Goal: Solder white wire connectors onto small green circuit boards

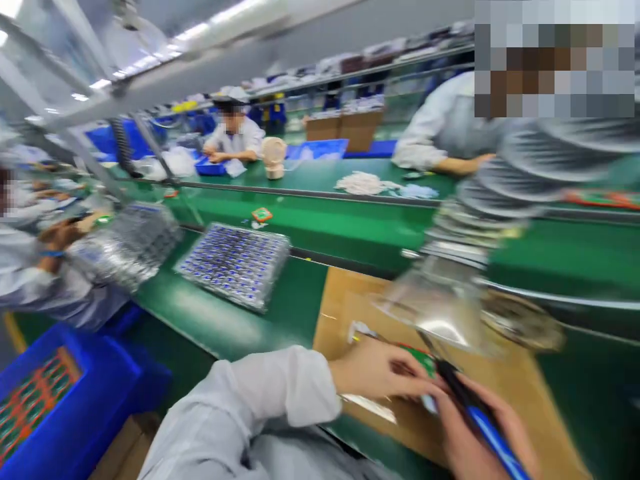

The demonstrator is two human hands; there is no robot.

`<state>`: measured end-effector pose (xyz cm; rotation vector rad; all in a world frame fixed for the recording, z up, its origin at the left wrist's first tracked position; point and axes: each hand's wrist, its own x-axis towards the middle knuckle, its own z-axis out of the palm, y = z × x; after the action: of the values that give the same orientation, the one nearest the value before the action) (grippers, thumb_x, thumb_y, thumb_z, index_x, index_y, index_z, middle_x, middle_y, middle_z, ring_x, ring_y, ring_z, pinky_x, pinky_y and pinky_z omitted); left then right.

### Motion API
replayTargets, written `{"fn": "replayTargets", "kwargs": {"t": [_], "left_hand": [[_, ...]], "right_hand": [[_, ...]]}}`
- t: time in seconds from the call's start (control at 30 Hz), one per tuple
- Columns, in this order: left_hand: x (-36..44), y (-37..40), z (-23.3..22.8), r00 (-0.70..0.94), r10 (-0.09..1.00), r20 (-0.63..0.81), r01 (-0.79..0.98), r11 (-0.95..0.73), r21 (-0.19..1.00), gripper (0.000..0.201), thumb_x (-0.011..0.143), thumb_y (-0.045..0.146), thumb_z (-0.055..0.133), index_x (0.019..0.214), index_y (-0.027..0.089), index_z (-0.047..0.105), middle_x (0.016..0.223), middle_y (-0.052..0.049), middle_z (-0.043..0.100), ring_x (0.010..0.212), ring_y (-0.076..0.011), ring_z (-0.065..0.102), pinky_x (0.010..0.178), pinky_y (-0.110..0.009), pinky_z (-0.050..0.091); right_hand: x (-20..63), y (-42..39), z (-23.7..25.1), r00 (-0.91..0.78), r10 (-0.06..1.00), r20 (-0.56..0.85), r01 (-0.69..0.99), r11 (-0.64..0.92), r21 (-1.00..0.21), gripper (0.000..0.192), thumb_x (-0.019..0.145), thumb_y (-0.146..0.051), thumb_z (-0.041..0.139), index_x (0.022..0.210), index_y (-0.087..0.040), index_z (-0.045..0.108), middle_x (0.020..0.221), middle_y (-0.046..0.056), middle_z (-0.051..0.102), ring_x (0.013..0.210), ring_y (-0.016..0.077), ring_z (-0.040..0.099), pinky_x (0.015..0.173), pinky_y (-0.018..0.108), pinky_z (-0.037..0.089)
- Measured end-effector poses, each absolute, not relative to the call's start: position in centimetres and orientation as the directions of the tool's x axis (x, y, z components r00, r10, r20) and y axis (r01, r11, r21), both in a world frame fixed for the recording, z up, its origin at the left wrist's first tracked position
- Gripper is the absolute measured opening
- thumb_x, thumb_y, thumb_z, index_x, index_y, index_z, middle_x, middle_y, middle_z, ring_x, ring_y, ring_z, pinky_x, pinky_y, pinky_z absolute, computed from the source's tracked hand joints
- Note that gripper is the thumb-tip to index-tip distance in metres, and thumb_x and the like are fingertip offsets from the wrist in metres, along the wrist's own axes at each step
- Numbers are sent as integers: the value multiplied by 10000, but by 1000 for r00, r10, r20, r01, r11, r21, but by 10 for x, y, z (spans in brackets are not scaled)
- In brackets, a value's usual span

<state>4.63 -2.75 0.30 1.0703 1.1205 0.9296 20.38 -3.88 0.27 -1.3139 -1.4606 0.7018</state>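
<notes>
My left hand (380, 373) rests on a brown board (350, 300) at the table's near edge and pinches a small green circuit board (423, 360). Close beside it on the right, my right hand (475, 427) grips a pen-like tool with a black tip and blue handle (487, 430); the tip points at the small circuit board. Motion blur smears this area. A white sleeve covers my left forearm.
A tray of blue-and-silver parts (235, 263) lies on the green conveyor (320, 227). A blue bin of circuit boards (35, 400) stands at lower left. A blurred stack of clear trays (470, 227) is at right. Other people work at left and across the belt.
</notes>
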Motion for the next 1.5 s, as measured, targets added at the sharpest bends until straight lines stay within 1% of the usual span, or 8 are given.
{"fn": "replayTargets", "kwargs": {"t": [0.07,0.17,0.33,0.4,0.57,0.87,1.0,1.5], "left_hand": [[45,-29,8,275,915,-294,-189,351,917,609,553,678,887,757,138,693,672,-18,667,629,-138,614,679,-290,535],[43,-24,11,266,915,-303,-246,368,897,596,559,643,902,748,117,695,656,-22,662,607,-124,600,644,-269,512],[39,-18,9,206,962,-177,-305,235,923,443,645,494,908,690,128,663,769,-36,681,743,-128,615,742,-258,502],[37,-18,8,206,962,-177,-261,228,938,391,685,444,885,693,134,647,758,-31,672,723,-127,601,703,-253,486],[33,-21,6,242,949,-203,33,201,979,190,803,321,754,773,137,720,671,-19,648,611,-116,536,584,-243,404],[31,-19,11,132,991,-28,214,-1,977,189,853,305,684,797,146,770,716,-52,718,619,-133,587,580,-243,438],[30,-19,12,116,993,-2,220,-24,975,190,866,299,676,803,149,775,742,-56,743,648,-141,630,605,-242,471],[33,-19,13,95,992,-84,180,66,982,168,861,303,688,809,160,759,799,-58,770,740,-169,696,687,-260,535]], "right_hand": [[201,-41,2,143,949,281,375,211,-903,380,810,-496,755,1053,-210,698,1008,93,751,934,284,748,862,457,610],[190,-39,-5,240,912,332,300,256,-919,300,861,-408,737,1071,-207,661,988,71,758,893,222,751,829,391,620],[185,-35,-18,169,933,319,131,299,-945,282,901,-333,731,1148,-235,637,940,36,761,832,185,756,783,351,631],[189,-34,-19,154,947,281,78,272,-959,307,898,-324,743,1173,-243,631,959,41,759,819,179,750,745,332,633],[192,-31,-14,75,978,193,7,193,-981,337,861,-313,790,1163,-251,651,966,37,759,819,171,742,744,322,638],[190,-27,-7,99,989,112,-109,123,-986,264,851,-262,801,1090,-256,687,935,25,810,869,191,796,783,326,665],[190,-25,-6,129,987,97,-109,111,-988,259,832,-260,815,1063,-249,698,921,26,815,851,198,803,756,320,670],[189,-24,-2,135,988,80,-101,94,-990,271,816,-314,824,1036,-249,681,822,2,773,743,181,765,710,331,652]]}}
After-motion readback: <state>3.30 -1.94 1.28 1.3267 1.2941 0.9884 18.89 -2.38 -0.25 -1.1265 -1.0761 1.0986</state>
